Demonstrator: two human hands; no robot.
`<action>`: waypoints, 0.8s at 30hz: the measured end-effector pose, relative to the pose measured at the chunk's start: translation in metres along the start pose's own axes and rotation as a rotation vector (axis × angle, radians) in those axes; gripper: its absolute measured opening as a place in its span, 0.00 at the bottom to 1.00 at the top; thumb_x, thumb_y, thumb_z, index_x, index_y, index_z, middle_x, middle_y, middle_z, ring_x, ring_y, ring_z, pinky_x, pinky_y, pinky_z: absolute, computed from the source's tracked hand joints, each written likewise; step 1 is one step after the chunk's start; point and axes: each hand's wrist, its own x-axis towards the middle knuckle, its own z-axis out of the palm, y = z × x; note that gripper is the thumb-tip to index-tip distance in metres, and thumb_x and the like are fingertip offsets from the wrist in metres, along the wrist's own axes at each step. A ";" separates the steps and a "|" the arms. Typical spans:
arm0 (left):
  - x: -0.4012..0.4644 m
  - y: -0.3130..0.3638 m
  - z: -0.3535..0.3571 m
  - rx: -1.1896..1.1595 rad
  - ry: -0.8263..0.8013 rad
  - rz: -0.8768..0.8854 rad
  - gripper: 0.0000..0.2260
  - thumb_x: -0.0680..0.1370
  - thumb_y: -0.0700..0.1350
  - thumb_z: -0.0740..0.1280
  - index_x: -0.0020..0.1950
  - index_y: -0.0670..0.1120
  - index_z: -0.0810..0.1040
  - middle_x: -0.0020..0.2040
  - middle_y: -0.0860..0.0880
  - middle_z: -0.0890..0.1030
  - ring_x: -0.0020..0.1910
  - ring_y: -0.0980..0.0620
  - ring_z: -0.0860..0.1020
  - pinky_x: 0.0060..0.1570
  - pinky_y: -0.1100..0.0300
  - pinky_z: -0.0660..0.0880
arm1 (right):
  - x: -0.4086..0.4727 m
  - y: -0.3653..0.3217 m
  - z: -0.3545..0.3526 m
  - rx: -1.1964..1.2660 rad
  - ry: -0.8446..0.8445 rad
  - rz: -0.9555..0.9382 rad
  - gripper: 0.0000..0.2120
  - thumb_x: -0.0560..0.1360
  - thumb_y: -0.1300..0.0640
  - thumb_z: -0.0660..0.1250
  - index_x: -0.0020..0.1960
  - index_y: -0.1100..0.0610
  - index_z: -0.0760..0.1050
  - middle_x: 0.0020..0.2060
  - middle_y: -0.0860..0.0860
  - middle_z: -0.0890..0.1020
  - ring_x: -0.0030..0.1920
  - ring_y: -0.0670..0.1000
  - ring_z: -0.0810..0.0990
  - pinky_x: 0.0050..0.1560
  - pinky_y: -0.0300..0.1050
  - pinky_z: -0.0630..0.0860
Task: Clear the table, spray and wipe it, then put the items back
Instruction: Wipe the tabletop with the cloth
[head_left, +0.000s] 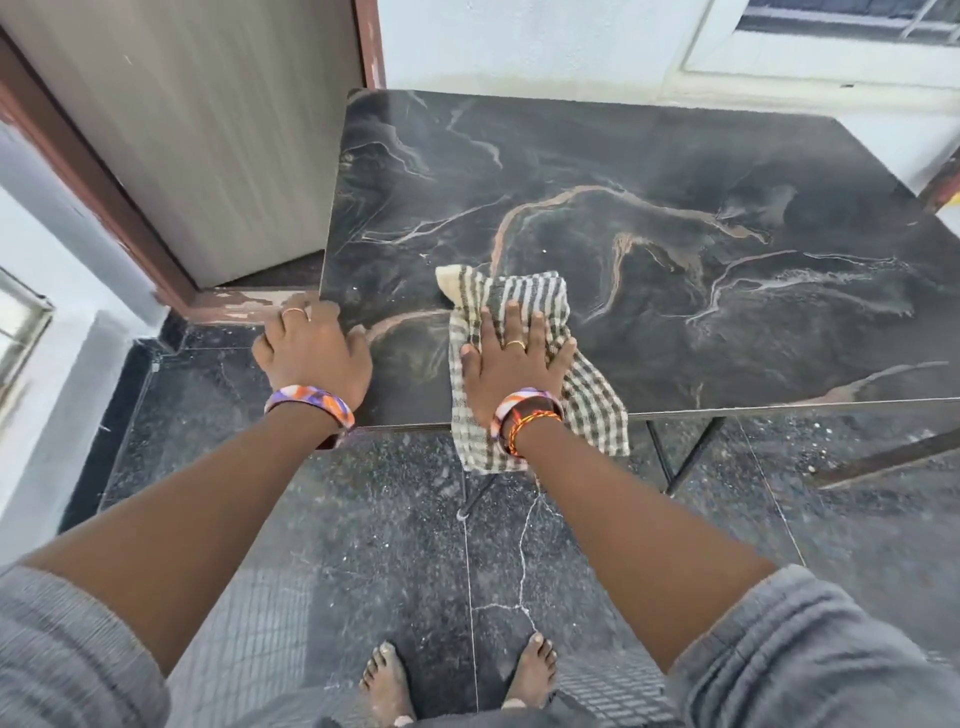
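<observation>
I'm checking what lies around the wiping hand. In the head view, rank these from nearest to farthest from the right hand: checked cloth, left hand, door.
From the right hand:
1. Checked cloth, directly beneath it, touching.
2. Left hand, beside it at the table's left corner.
3. Door, far left, behind the table.

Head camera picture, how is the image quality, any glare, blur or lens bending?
Head view: soft, even daylight with no hard shadows; a pale sheen washes out the far right of the table; wide-angle bending curves the door frame and the table's edges; the sleeves at the bottom corners are soft and smeared, while the right hand flat on the striped cloth and the left hand look sharp.
</observation>
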 end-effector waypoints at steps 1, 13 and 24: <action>0.004 -0.009 -0.002 -0.004 0.001 -0.001 0.17 0.77 0.47 0.61 0.65 0.43 0.72 0.67 0.36 0.69 0.69 0.37 0.63 0.67 0.43 0.58 | 0.008 -0.010 -0.001 0.003 -0.002 -0.014 0.27 0.81 0.45 0.42 0.77 0.48 0.41 0.77 0.51 0.42 0.77 0.58 0.39 0.70 0.68 0.37; 0.024 -0.091 -0.004 -0.091 -0.089 0.200 0.17 0.75 0.47 0.58 0.54 0.42 0.81 0.66 0.43 0.75 0.65 0.38 0.69 0.63 0.45 0.64 | 0.096 -0.102 -0.004 0.001 0.045 -0.235 0.25 0.82 0.49 0.45 0.77 0.51 0.48 0.78 0.51 0.48 0.78 0.54 0.45 0.76 0.57 0.40; 0.020 -0.092 -0.010 -0.132 0.003 0.228 0.17 0.75 0.47 0.56 0.57 0.41 0.78 0.61 0.39 0.76 0.62 0.37 0.70 0.60 0.45 0.64 | 0.058 -0.119 0.008 -0.078 -0.020 -0.755 0.21 0.81 0.52 0.51 0.74 0.51 0.63 0.76 0.48 0.59 0.77 0.51 0.51 0.76 0.53 0.42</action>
